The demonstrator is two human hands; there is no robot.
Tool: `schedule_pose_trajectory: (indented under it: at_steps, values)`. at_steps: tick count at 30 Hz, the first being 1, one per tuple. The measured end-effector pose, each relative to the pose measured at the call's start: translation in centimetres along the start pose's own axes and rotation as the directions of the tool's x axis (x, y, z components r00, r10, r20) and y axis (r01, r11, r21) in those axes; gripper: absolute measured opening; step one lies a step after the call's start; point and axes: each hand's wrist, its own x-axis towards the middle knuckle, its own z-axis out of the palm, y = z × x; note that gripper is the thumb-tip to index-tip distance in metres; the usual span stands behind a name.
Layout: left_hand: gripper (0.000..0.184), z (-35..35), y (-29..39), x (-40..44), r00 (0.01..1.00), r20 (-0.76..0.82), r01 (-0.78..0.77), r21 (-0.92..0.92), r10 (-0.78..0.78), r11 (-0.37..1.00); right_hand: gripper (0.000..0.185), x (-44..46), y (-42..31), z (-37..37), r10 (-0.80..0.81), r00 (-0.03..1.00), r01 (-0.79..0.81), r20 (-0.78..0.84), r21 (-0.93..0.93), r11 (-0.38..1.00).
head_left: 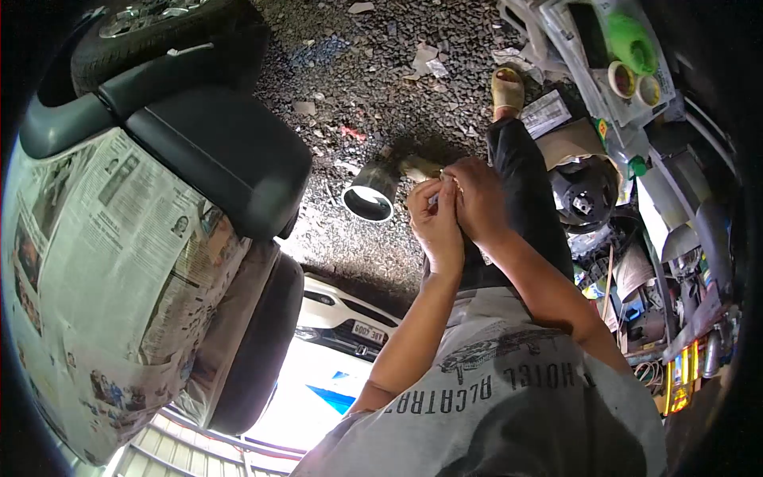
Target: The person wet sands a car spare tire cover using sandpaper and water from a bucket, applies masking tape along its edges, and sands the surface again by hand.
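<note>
Both of my hands meet in front of my body, above the gravel. My left hand (437, 225) has its fingers bent and pinched near the fingertips of my right hand (475, 199). A tiny pale bit shows between the fingertips, too small to name. The fingers of my right hand are curled over it and partly hide it. Just beyond my hands, a dark cylinder with a white rim (372, 193) stands on the gravel.
A car part covered in newspaper (119, 262) and a black bumper piece (230, 159) fill the left. A white car (342, 318) stands nearby. Along the right lie a black wheel-like part (582, 199), green-and-clear plastic (632, 44) and mixed clutter. Gravel (381, 87) carries paper scraps.
</note>
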Motion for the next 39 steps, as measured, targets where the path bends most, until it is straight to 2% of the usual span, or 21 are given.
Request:
schedule_pose_trajectory:
  at_steps: [4, 5, 6, 8, 9, 10, 11, 13, 14, 16, 17, 18, 19, 20, 22, 23, 25, 27, 32, 35, 39]
  values:
    - [0.029, -4.1, -6.2, -0.9, 0.997, -0.075, 0.027, -0.093, -0.034, 0.995, 0.015, -2.5, 1.3, 4.8, 0.116, 0.992, -0.122, 0.054, 0.118, 0.986]
    - [0.040, -6.2, -8.1, -1.2, 0.999, -0.003, 0.044, 0.064, -0.044, 0.997, 0.015, -3.4, 1.0, 6.1, 0.170, 0.983, -0.179, 0.072, 0.155, 0.971]
    - [0.044, -8.6, -11.7, -1.4, 0.997, 0.055, -0.061, 0.249, 0.049, 0.967, 0.015, -4.6, 0.5, 8.0, 0.217, 0.971, -0.234, 0.097, 0.233, 0.944]
    - [0.051, -13.5, -21.0, -0.9, 0.956, 0.208, -0.289, 0.553, 0.206, 0.781, 0.015, -6.3, -0.8, 12.7, 0.283, 0.947, -0.319, 0.150, 0.379, 0.869]
    - [0.055, -15.9, -24.2, -0.9, 0.971, 0.233, -0.195, 0.640, 0.053, 0.743, 0.016, -7.2, -2.4, 15.1, 0.261, 0.943, -0.329, 0.206, 0.453, 0.829]
    - [0.056, -18.2, -29.3, -1.4, 0.977, 0.212, -0.160, 0.722, 0.005, 0.673, 0.018, -8.2, -4.1, 17.9, 0.273, 0.924, -0.374, 0.269, 0.480, 0.794]
    - [0.058, -20.2, -33.1, -1.9, 0.974, 0.212, -0.114, 0.762, -0.079, 0.638, 0.016, -9.8, -5.6, 21.8, 0.381, 0.800, -0.596, 0.463, 0.547, 0.588]
    - [0.063, -22.2, -37.1, -2.5, 0.949, 0.287, -0.118, 0.708, -0.131, 0.697, 0.019, -11.5, -9.3, 29.2, 0.353, 0.786, -0.618, 0.507, 0.629, 0.472]
    - [0.066, -22.6, -37.9, -2.8, 0.940, 0.319, -0.128, 0.662, -0.123, 0.738, 0.018, -11.0, -11.8, 30.6, 0.297, 0.777, -0.618, 0.555, 0.578, 0.533]
    - [0.071, -23.3, -39.0, -3.5, 0.931, 0.365, -0.216, 0.566, -0.006, 0.796, 0.019, -10.2, -16.9, 33.8, 0.365, 0.728, -0.667, 0.581, 0.477, 0.572]
    - [0.073, -23.7, -39.6, -4.0, 0.924, 0.376, -0.279, 0.534, 0.071, 0.798, 0.020, -9.9, -18.2, 36.3, 0.306, 0.807, -0.564, 0.505, 0.507, 0.652]
    - [0.074, -24.2, -41.0, -4.7, 0.869, 0.389, -0.488, 0.570, 0.306, 0.661, 0.022, -9.5, -19.5, 38.6, 0.286, 0.864, -0.493, 0.414, 0.578, 0.650]
    - [0.075, -24.8, -42.3, -5.6, 0.905, 0.398, -0.300, 0.347, 0.151, 0.889, 0.025, -9.4, -20.0, 40.2, 0.296, 0.815, -0.556, 0.498, 0.526, 0.644]
    - [0.075, -25.4, -42.5, -6.4, 0.892, 0.453, -0.050, 0.098, 0.000, 0.994, 0.029, -8.5, -21.0, 40.4, 0.309, 0.758, -0.614, 0.574, 0.468, 0.636]
    - [0.077, -25.2, -41.7, -6.4, 0.873, 0.478, 0.079, 0.054, -0.095, 0.995, 0.031, -8.7, -21.5, 43.2, 0.279, 0.815, -0.546, 0.508, 0.510, 0.665]
    - [0.079, -24.8, -40.3, -6.4, 0.907, 0.418, -0.064, 0.250, -0.048, 0.966, 0.030, -8.5, -21.4, 44.3, 0.281, 0.814, -0.545, 0.508, 0.504, 0.670]
    - [0.080, -24.6, -39.9, -5.8, 0.932, 0.363, -0.170, 0.462, -0.011, 0.871, 0.025, -8.6, -20.8, 47.0, 0.254, 0.865, -0.468, 0.432, 0.514, 0.719]
    - [0.081, -25.0, -40.3, -5.5, 0.931, 0.358, -0.129, 0.509, -0.073, 0.851, 0.028, -7.6, -21.2, 47.2, 0.264, 0.825, -0.511, 0.499, 0.461, 0.726]
    - [0.081, -25.5, -40.6, -5.7, 0.924, 0.351, -0.019, 0.442, -0.153, 0.897, 0.026, -7.6, -22.1, 48.2, 0.250, 0.841, -0.489, 0.481, 0.474, 0.732]
    - [0.080, -25.6, -40.0, -5.5, 0.915, 0.354, 0.027, 0.427, -0.195, 0.904, 0.026, -7.3, -22.6, 49.0, 0.210, 0.859, -0.407, 0.466, 0.372, 0.834]
    - [0.080, -26.0, -39.3, -4.6, 0.902, 0.365, 0.065, 0.410, -0.229, 0.910, 0.027, -7.2, -21.9, 50.5, 0.093, 0.845, -0.337, 0.527, 0.389, 0.857]
